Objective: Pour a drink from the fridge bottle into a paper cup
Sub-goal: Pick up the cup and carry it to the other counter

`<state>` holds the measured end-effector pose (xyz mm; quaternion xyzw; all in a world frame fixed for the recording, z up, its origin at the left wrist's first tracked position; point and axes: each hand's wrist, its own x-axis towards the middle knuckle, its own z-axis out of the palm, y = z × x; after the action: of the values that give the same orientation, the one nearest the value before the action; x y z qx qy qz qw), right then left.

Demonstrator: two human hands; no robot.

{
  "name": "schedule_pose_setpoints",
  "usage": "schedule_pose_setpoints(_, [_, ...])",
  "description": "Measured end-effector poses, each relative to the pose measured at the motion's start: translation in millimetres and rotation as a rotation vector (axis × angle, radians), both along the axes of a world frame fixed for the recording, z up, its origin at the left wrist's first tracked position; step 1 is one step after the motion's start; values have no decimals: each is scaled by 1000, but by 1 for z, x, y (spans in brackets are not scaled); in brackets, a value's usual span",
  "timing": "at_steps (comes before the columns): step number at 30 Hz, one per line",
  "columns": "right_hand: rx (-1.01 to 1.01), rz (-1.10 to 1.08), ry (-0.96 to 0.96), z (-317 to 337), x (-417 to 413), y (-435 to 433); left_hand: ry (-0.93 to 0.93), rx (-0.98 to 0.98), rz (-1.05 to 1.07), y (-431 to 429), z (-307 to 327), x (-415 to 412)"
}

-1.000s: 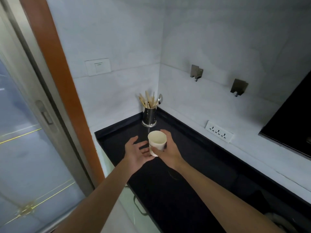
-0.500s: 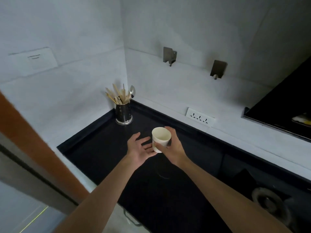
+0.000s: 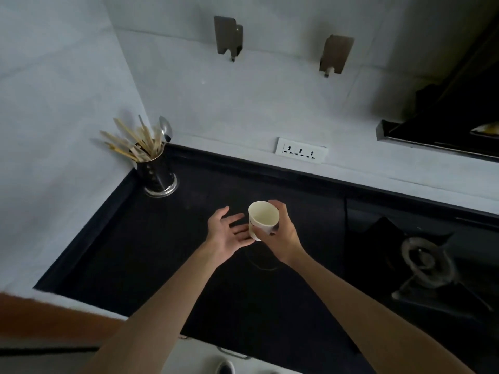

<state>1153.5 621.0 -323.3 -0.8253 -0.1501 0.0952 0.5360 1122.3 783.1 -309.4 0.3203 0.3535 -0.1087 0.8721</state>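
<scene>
Empty cream paper cup (image 3: 263,219) clasped in right hand (image 3: 280,233) above black worktop (image 3: 162,252); left hand (image 3: 225,234) spread at 9 o'clock. No bottle visible; pouring pending.

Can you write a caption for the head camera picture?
Right hand holds an empty paper cup above the black counter.

Head view, steeply down over countertop (image 3: 151,265)
</scene>
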Motion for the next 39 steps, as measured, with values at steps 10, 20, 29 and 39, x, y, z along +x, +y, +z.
schedule_pose_setpoints(10, [-109, -145, 60, -42, -8, -2, 67, 80, -177, 8, -41, 12])
schedule_pose_setpoints(20, [-167, -206, 99, -62, -6, 1, 58, 121, -282, 7, -55, 23])
schedule_pose_setpoints(29, [-190, -234, 118, -70, -5, 4, 50, 182, -349, 4, -57, 25])
schedule_pose_setpoints(39, [-306, -131, 247, -56, 0, -25, -13, 569, -557, 2, -37, 36])
